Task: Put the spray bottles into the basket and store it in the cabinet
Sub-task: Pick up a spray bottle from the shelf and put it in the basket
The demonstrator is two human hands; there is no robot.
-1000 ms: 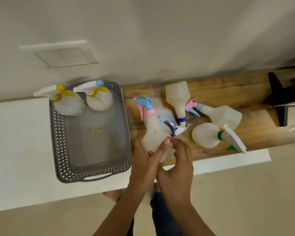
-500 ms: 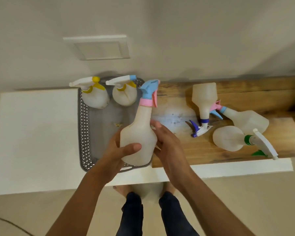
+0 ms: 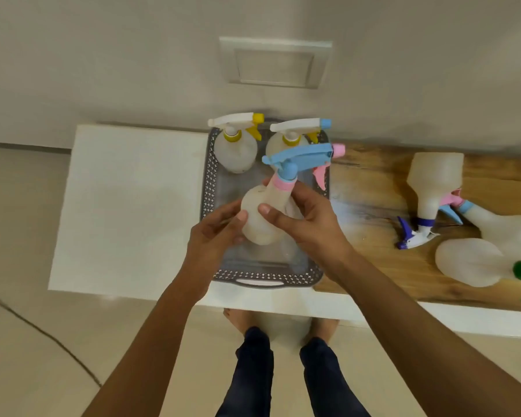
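Note:
A translucent spray bottle with a blue and pink head point(image 3: 260, 216) is upright over the grey perforated basket point(image 3: 208, 188). My left hand point(image 3: 215, 236) grips its body from the left and my right hand point(image 3: 306, 219) grips its neck and shoulder from the right. Two bottles stand at the basket's far end: one with a white and yellow head point(image 3: 236, 149), one with a white, yellow and blue head point(image 3: 289, 138). Three more bottles lie on the wooden board point(image 3: 370, 182) to the right: a purple-trigger one point(image 3: 432, 182), a pink and blue one point(image 3: 506, 227), a green-collared one point(image 3: 469, 261).
The basket sits on a white counter point(image 3: 133, 206) against a pale wall with a recessed panel point(image 3: 275, 63). The person's legs and bare feet point(image 3: 238, 319) show below the counter edge on a beige floor.
Both hands lifted the blue and pink bottle off the wooden board, stood it upright and carried it left over the basket. The view shifted so the basket sits nearer the centre.

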